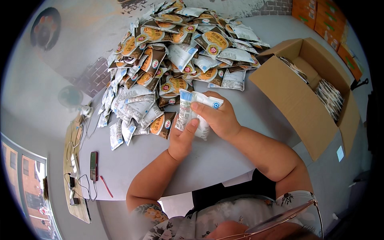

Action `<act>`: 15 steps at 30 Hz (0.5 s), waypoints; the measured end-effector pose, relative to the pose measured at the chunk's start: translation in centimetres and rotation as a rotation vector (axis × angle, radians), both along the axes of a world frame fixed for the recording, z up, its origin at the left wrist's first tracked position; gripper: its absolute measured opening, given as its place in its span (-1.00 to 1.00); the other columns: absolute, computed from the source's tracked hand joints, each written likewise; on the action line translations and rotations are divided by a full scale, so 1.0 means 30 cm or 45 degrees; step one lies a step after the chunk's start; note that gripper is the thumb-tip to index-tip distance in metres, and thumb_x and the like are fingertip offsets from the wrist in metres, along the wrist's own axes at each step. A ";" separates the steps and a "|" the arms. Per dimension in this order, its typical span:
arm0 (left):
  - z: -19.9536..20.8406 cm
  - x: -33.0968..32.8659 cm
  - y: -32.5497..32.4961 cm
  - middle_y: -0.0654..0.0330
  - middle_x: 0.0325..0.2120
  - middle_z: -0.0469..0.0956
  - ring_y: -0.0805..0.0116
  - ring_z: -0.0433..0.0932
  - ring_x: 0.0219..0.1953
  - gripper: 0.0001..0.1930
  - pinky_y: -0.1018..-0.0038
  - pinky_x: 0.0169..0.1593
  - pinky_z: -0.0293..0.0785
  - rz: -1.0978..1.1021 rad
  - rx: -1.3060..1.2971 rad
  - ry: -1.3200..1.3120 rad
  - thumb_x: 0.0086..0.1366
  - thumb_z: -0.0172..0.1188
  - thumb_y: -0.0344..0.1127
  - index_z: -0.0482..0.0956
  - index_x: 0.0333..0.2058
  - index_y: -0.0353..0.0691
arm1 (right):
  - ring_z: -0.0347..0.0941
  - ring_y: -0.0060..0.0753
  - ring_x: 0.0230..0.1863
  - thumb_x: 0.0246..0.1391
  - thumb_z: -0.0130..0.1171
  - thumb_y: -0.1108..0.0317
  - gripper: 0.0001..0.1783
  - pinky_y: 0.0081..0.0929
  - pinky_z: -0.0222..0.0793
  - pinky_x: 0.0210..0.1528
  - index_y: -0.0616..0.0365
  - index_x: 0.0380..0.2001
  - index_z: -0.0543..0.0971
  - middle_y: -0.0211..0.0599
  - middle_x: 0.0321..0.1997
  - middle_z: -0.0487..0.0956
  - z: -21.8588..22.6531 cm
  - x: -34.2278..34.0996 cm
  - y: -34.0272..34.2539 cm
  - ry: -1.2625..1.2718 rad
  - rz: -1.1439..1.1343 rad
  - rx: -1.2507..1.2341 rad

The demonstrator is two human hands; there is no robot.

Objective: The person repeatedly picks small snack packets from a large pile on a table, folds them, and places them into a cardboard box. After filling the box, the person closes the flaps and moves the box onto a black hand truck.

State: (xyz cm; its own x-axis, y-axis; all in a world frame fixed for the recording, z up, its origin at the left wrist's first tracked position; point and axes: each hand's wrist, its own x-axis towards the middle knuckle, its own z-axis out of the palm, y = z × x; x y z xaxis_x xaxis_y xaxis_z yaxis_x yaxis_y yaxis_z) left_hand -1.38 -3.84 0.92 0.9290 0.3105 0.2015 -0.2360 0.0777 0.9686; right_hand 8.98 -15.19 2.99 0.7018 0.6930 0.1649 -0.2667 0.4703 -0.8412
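Near the middle of the grey table, my two hands grip white plastic pouches with blue patches and small print. My left hand (181, 142) is closed around the lower left side, thumb pressed on the front. From the right, my right hand (224, 120) closes over the upper part of the white pouches (204, 130), its thumb lying across them. They seem to be at least two, held together, but the overlap hides how many. Just beyond my hands rises a large heap of similar pouches (176, 84), some showing white backs, others brown and orange fronts.
An open cardboard box (286, 102) stands at the right, with pouches (330, 98) stacked upright inside. Orange cartons (326, 22) sit at the far right. On the left lie a dark handheld device (94, 166) with a cable, a red strip (106, 186) and a wooden ledge (80, 210) with wires.
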 end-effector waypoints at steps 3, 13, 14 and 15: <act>0.014 0.016 0.015 0.28 -0.14 0.46 0.52 0.40 -0.11 -0.62 0.52 -0.03 0.35 -0.017 -0.079 0.051 0.32 0.10 -0.23 0.35 0.05 -0.25 | 0.49 -0.59 -0.27 0.07 0.25 0.32 -0.69 -0.58 0.44 -0.25 0.30 -0.17 0.51 -0.33 -0.26 0.59 0.008 -0.003 0.002 0.036 -0.020 -0.015; 0.015 0.023 0.152 0.19 -0.06 0.45 0.41 0.43 -0.05 -0.42 0.40 0.03 0.35 -0.224 -0.109 0.243 0.24 0.20 -0.06 0.28 0.11 -0.27 | 0.48 -0.61 -0.30 0.06 0.26 0.26 -0.69 -0.60 0.41 -0.30 0.27 -0.23 0.55 -0.33 -0.33 0.59 -0.008 0.042 0.008 -0.234 -0.001 -0.161; 0.012 0.019 0.133 0.18 -0.04 0.44 0.41 0.42 -0.05 -0.41 0.38 0.04 0.35 -0.201 -0.017 0.302 0.24 0.20 -0.06 0.28 0.12 -0.28 | 0.48 -0.61 -0.31 0.06 0.26 0.23 -0.69 -0.60 0.41 -0.31 0.27 -0.24 0.55 -0.34 -0.34 0.59 -0.009 0.044 0.008 -0.262 -0.006 -0.178; 0.025 0.013 0.104 0.19 -0.04 0.46 0.44 0.42 -0.05 -0.47 0.40 0.03 0.36 -0.214 0.066 0.289 0.30 0.17 -0.10 0.30 0.11 -0.29 | 0.47 -0.61 -0.32 0.07 0.26 0.21 -0.68 -0.59 0.41 -0.32 0.26 -0.25 0.55 -0.36 -0.35 0.59 -0.013 0.044 0.008 -0.288 -0.009 -0.197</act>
State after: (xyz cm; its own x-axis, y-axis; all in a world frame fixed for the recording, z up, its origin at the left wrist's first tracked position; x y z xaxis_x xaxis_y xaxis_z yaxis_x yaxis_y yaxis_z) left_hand -0.98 -0.73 1.65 0.9897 0.1431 -0.0060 -0.0007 0.0463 0.9989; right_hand 10.29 -14.94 2.60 0.6643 0.7173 0.2105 -0.0610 0.3326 -0.9411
